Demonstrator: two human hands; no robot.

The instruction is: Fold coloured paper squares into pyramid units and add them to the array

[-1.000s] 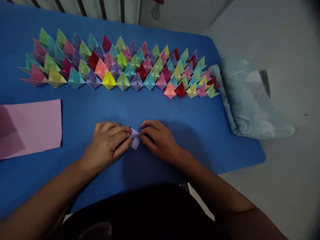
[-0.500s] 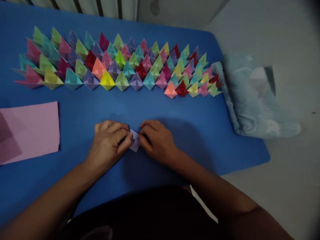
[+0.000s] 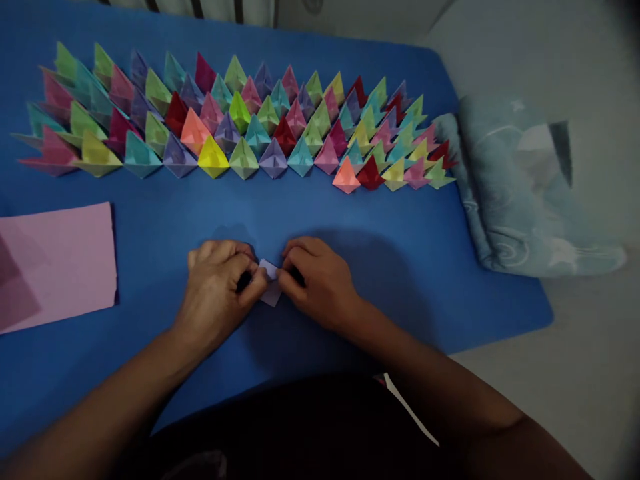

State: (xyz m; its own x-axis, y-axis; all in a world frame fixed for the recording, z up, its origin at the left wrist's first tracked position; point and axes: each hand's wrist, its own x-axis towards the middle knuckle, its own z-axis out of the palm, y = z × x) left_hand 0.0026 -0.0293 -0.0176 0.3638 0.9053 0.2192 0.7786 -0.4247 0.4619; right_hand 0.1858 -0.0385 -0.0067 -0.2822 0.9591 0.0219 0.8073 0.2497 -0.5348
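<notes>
A small pale lilac paper (image 3: 271, 295) is between my two hands, over the blue surface, with a crease or folded edge across it. My left hand (image 3: 220, 283) pinches its left side between thumb and fingers. On the right side, my right hand (image 3: 317, 280) holds it the same way, fingers curled. The fingertips hide both side edges of the paper. Beyond the hands stand several rows of small folded paper boats in many colours, among them a yellow one (image 3: 213, 160), a purple one (image 3: 273, 160) and an orange one (image 3: 346, 177).
A flat pink sheet (image 3: 60, 267) lies at the left on the blue surface (image 3: 225, 207). A folded light-blue patterned cloth (image 3: 520, 200) rests at the right edge, beside a pale wall. Dark slats show at the top left.
The view has shifted slightly. The lilac paper now shows a clearer fold line across it, with its upper part lighter. Both hands keep their hold, with the fingers slightly moved.
</notes>
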